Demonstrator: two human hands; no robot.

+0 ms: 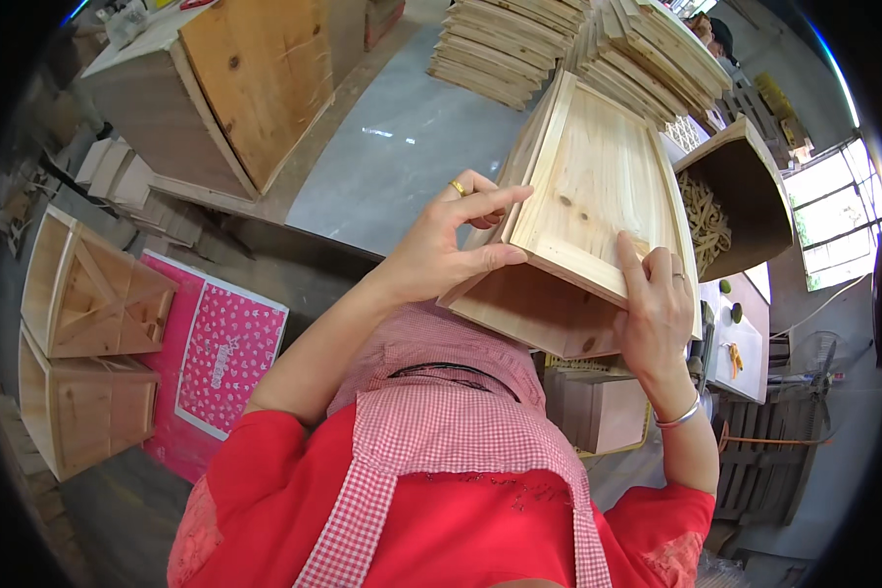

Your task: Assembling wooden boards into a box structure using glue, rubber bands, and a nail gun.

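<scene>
While left hand touches box corner, right hand bent; index extended

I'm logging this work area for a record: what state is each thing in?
Wooden box: panel side up, near end open
Left hand: touching the box's near left corner
Right hand: at the near edge, index finger on the panel
Brown container: open, holding pale strips
Boards: stacked
Boxes at left: close together
</scene>
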